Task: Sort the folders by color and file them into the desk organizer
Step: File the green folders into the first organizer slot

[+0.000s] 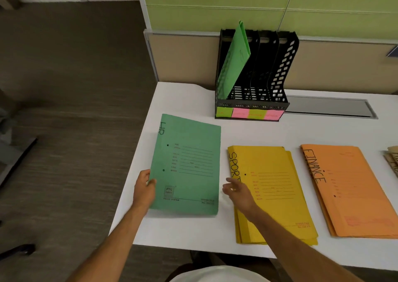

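Yellow folders [273,193] beside orange folders [353,191].

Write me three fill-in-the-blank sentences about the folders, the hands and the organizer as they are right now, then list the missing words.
1. The left hand holds the green folder marked ____.
2. The right hand hovers open over the ____ stack labelled SPORT.
3. The light green folder in the black desk organizer leans in its ____ compartment.
4. The orange stack reads ____.

Missing words: HR; yellow; leftmost; FINANCE
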